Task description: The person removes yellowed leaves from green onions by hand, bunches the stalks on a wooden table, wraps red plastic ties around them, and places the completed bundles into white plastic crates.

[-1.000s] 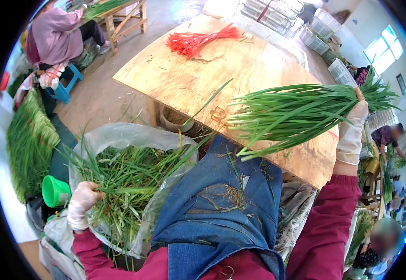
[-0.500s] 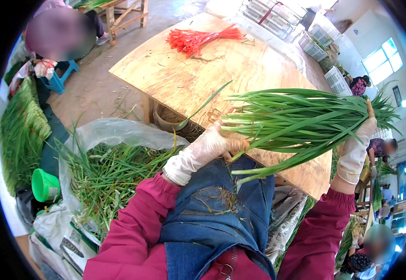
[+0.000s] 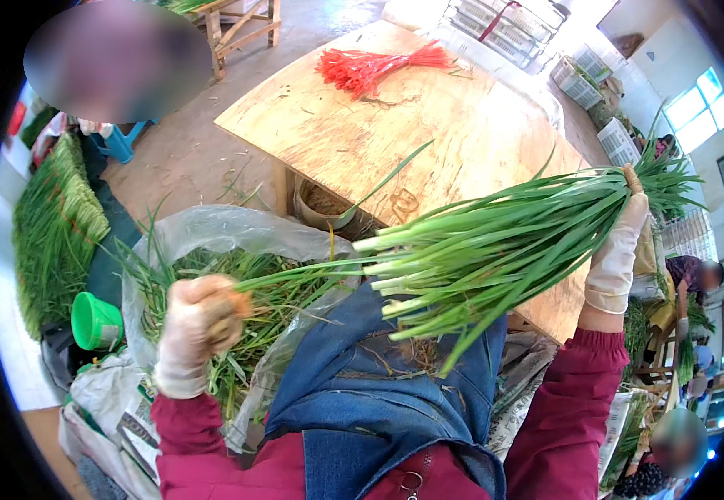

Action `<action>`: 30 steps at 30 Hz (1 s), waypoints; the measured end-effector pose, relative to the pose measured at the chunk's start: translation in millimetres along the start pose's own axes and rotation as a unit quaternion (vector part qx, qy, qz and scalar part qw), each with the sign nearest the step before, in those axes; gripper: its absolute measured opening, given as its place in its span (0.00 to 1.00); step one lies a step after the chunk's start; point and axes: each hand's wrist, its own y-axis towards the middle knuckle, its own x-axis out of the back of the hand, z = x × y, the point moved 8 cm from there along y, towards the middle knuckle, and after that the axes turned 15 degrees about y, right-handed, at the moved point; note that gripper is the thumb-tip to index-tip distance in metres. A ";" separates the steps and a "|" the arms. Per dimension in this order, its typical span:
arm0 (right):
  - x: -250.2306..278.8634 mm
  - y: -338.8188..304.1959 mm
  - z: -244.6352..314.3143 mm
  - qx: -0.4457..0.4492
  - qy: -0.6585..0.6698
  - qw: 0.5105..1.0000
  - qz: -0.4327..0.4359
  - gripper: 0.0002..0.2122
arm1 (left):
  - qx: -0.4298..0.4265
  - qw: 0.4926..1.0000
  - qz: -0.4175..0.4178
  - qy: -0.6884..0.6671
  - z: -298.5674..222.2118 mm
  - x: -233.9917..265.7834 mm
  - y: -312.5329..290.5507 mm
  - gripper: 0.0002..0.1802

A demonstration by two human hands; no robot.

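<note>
A large bunch of green chives (image 3: 495, 242) lies level above the table's near edge and my lap, its pale stem ends pointing left. My right hand (image 3: 619, 250), in a whitish glove, is closed round the bunch near its leafy tips at the right. My left hand (image 3: 199, 321), gloved too with orange-brown fingertips, is a fist above an open clear plastic bag (image 3: 212, 223). A few chive leaves (image 3: 304, 273) stretch from that fist toward the bunch's stem ends. Loose green leaves (image 3: 249, 258) fill the bag.
On the wooden table (image 3: 320, 125) lies a bundle of red plastic strips (image 3: 379, 68). A pot (image 3: 319, 208) stands under its edge. At left are a green bucket (image 3: 95, 322) and a heap of chives (image 3: 54, 242). White crates (image 3: 574, 83) and other people are farther off.
My left hand has moved from the bunch's stem ends left and down over the bag, drawing a few leaves out. My right hand and the bunch have shifted slightly left.
</note>
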 end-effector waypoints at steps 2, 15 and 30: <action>6.4 8.8 -1.7 -0.016 0.009 1.000 0.016 0.09 | -0.024 0.999 -0.039 0.028 9.2 44.4 -19.0 0.05; 16.6 17.0 3.6 0.039 -0.014 0.999 -0.011 0.10 | -0.335 0.840 -0.014 0.427 9.1 -63.8 15.3 0.13; 8.5 15.6 19.2 0.035 -0.026 0.999 0.008 0.11 | -0.343 0.843 -0.080 0.406 -29.4 -198.3 54.8 0.14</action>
